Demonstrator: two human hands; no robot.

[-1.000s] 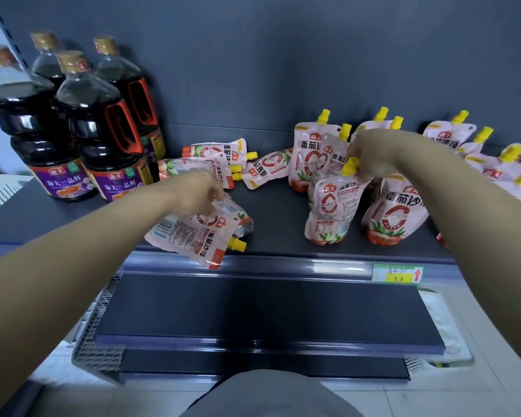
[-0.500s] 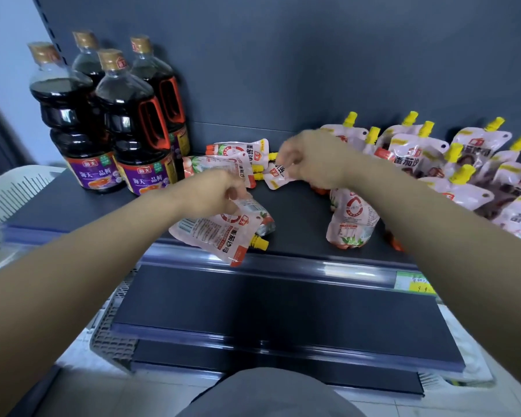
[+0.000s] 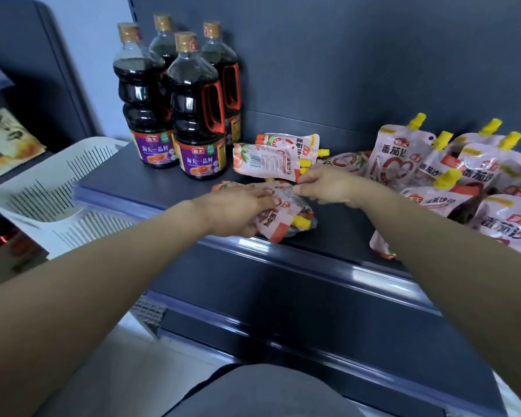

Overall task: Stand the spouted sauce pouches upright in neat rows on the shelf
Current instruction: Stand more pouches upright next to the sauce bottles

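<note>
My left hand (image 3: 238, 210) lies flat on a pile of lying pouches (image 3: 278, 215) near the front edge of the shelf (image 3: 127, 176); fingers grasp the top one, I think, but palm hides the grip. My right hand (image 3: 328, 186) pinches the corner of another flat pouch (image 3: 271, 161), just by its yellow cap. One more pouch (image 3: 289, 140) lies flat behind it, w/ its spout to the right.

Risks: the front pile sits very close to the shelf edge, so if I pull the top pouch carelessly, the lower ones can slide off to the floor. The pouches are soft & slippery, so a corner pinch can slip. Also a soft bottom can fold, then the pouch falls over and knocks its neighbours.

Around: the standing pouches (image 3: 403, 158) on the right lean on each other, not yet neat rows; my right forearm passes just in front of them & can push them down. The soy sauce bottles (image 3: 197, 115) stand on the left, just beside the lying pouches, so there is not much room on that side. A white basket (image 3: 51, 188) is at the left end of the shelf, not in my way.
</note>
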